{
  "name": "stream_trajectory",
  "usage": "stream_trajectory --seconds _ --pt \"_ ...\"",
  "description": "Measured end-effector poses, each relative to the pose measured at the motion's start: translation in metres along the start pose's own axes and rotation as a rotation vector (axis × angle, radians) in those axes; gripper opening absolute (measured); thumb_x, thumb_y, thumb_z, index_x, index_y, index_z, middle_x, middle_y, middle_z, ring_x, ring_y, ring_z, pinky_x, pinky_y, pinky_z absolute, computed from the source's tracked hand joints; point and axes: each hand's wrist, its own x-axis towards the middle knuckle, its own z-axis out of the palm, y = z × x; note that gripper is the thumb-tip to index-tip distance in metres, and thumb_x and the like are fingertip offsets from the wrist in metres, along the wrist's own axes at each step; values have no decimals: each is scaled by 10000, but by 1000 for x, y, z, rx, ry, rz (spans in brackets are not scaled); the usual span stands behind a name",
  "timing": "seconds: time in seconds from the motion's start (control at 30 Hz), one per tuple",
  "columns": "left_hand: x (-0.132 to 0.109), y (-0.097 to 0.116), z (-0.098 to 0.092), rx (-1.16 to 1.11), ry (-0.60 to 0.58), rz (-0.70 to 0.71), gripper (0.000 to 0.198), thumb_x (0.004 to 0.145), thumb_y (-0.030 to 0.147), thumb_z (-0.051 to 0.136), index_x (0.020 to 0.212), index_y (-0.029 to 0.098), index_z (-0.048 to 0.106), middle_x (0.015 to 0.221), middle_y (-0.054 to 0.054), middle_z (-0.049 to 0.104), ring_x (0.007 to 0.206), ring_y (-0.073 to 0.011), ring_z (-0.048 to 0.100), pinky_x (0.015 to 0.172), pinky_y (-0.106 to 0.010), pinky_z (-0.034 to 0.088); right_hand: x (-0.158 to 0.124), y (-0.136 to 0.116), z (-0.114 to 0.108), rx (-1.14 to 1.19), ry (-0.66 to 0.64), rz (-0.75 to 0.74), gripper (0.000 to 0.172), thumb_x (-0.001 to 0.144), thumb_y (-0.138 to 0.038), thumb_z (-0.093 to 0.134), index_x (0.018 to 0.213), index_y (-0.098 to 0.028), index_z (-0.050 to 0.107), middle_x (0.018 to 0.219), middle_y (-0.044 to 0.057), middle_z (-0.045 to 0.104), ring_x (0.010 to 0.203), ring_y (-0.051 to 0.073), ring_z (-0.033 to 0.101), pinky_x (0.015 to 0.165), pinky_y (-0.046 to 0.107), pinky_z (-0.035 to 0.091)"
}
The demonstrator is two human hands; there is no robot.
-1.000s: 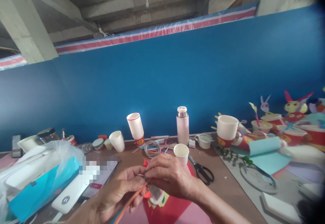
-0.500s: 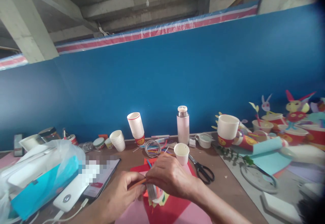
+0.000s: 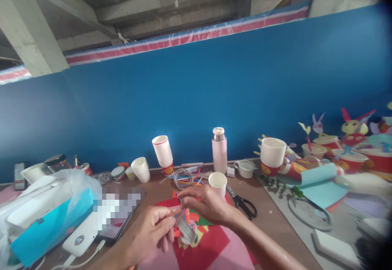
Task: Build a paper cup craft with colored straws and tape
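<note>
Left hand (image 3: pixel 159 226) low at centre, thumb and forefinger pinched together on a narrow orange-and-blue strip (image 3: pixel 178 214); remaining fingers curl beneath. Right hand (image 3: pixel 211 205) comes in from the other side, fingers bent and arched over the far end of the strip, fingertips near it; whether they grip it cannot be told. The strip lies between the two hands, just above a paper piece (image 3: pixel 186 232) with a pale grey band and a yellow fringed edge, orange bits beside it; its details are blurred. Beneath: red sheet (image 3: pixel 211 245) over pink sheet (image 3: pixel 235 257), with some green paper (image 3: pixel 205 220) partly under the right hand. Surface: brown table (image 3: pixel 272 233). Just beyond the right hand, a white paper cup (image 3: pixel 217 185) stands upright, partly hidden by the hand; black-handled scissors (image 3: pixel 246 207) lie to its right. Behind the hands, a wire coil (image 3: pixel 183 179) rests among coloured sticks. Farther back: pale pink flask (image 3: pixel 219 154), upright; tall cup stack (image 3: pixel 162 153), leaning slightly; short stack of white cups (image 3: pixel 141 170). At the left, a white power bank (image 3: pixel 79 239) lies near a blue folder (image 3: pixel 50 231). At far right, cups with paper figures (image 3: pixel 350 133) stand close together, somewhat blurred.
</note>
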Motion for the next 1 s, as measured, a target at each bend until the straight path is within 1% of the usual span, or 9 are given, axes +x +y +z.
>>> stream_trajectory --seconds 0.07,0.17,0.37,0.5,0.6,0.77,0.9,0.97,1.0 --pt "1 1 -1 -62 -2 -13 349 835 426 452 691 125 555 620 -30 635 433 -92 527 457 -214 390 2 3 -2 91 23 56 283 913 -276 385 922 -173 648 803 19 665 754 120 606 674 217 440" --pt "0 6 -2 -126 11 -33 362 827 436 468 685 115 556 609 -31 628 427 -86 523 444 -208 375 4 4 -2 149 33 43 327 915 -303 380 865 -155 667 800 33 650 756 122 600 678 217 443" --pt "2 6 -2 -117 39 -24 387 832 451 457 702 106 574 600 -29 618 433 -86 524 447 -209 363 0 -2 6 111 13 7 229 815 -362 560 851 -163 667 771 12 633 722 124 573 648 211 423" --pt "4 -2 -1 -99 28 -7 387 829 448 465 672 108 564 588 -24 611 422 -83 517 436 -205 352 -1 -5 11 54 46 43 153 782 -293 600 725 -160 651 684 -17 607 670 108 557 637 204 407" --pt "5 -6 0 -92 18 -9 386 827 446 470 659 110 561 583 -20 603 426 -83 512 435 -205 355 -1 -8 11 15 54 46 138 775 -232 591 668 -157 635 643 -28 584 641 96 539 624 199 395" --pt "6 -9 0 -83 50 17 284 788 401 554 789 119 594 617 4 586 509 -106 534 472 -215 399 -3 -7 12 18 39 123 165 779 -287 589 696 -156 643 652 -19 599 616 100 530 588 202 388" --pt "6 -6 -1 -102 95 44 288 822 382 505 702 126 562 608 -1 588 482 -95 521 465 -218 380 0 1 11 147 10 115 263 835 -359 514 751 -146 645 669 -3 602 637 111 542 574 202 398" --pt "5 -1 -3 -130 90 28 305 817 394 508 670 130 542 592 1 579 465 -91 509 453 -217 364 2 5 7 197 3 46 255 869 -313 458 845 -151 653 773 18 628 729 125 570 653 217 429" --pt "4 2 -5 -147 89 14 309 811 401 516 661 132 535 589 1 575 462 -88 503 447 -215 359 3 7 5 201 -9 2 222 866 -258 455 904 -158 650 867 30 636 813 135 577 728 233 434"
